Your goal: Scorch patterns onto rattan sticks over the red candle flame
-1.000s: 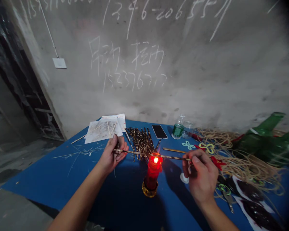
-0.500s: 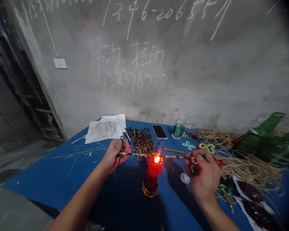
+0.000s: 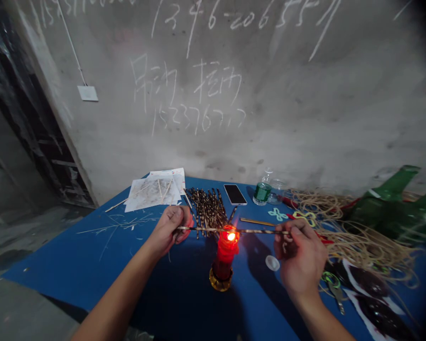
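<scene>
A thin stick (image 3: 255, 231) with dark scorch marks lies level just above the flame of a red candle (image 3: 225, 258) that stands on the blue table (image 3: 74, 255). My left hand (image 3: 170, 229) pinches the stick's left end. My right hand (image 3: 300, 258) pinches its right end. Both hands are closed on it. Behind the candle lies a pile of several scorched sticks (image 3: 208, 208).
Papers (image 3: 154, 189) with pale sticks lie at the back left. A phone (image 3: 235, 194) and a green-labelled bottle (image 3: 262, 189) sit near the wall. Tangled cord (image 3: 358, 227), green glass bottles (image 3: 397, 203), coloured knots (image 3: 305, 218), a white cap (image 3: 271, 263) and scissors (image 3: 335, 289) fill the right side.
Both hands shifted slightly to the right with the stick and lifted it a little, so it now sits level over the flame.
</scene>
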`<state>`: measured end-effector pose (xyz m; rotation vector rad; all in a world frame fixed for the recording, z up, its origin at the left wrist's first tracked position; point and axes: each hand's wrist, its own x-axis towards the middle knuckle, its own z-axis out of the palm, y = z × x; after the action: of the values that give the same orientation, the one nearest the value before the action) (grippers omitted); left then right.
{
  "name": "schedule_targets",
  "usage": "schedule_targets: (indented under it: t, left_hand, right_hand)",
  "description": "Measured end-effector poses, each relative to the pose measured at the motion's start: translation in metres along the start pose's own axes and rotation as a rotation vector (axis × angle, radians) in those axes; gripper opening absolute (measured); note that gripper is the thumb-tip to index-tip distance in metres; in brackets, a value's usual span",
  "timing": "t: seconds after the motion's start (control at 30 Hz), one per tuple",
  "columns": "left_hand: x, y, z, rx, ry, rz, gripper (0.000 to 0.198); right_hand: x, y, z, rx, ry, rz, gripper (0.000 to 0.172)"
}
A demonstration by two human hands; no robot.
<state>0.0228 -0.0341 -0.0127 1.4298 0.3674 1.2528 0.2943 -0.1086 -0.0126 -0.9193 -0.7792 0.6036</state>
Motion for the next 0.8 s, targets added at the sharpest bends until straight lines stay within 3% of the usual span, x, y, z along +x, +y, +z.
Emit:
schedule_targets:
  t: [0.57, 0.8]
  left_hand:
    - [0.0008, 0.001, 0.0005, -0.022, 0.029, -0.019, 0.064]
    - [0.0024, 0.0038, 0.0021, -0.067, 0.135, 0.023, 0.062]
  right_hand:
    - [0.0007, 0.0047, -0.0045, -0.038, -0.058, -0.028, 0.019]
    - [-0.0006, 0.0079, -0.0052, -0.05, -0.105, -0.061, 0.02]
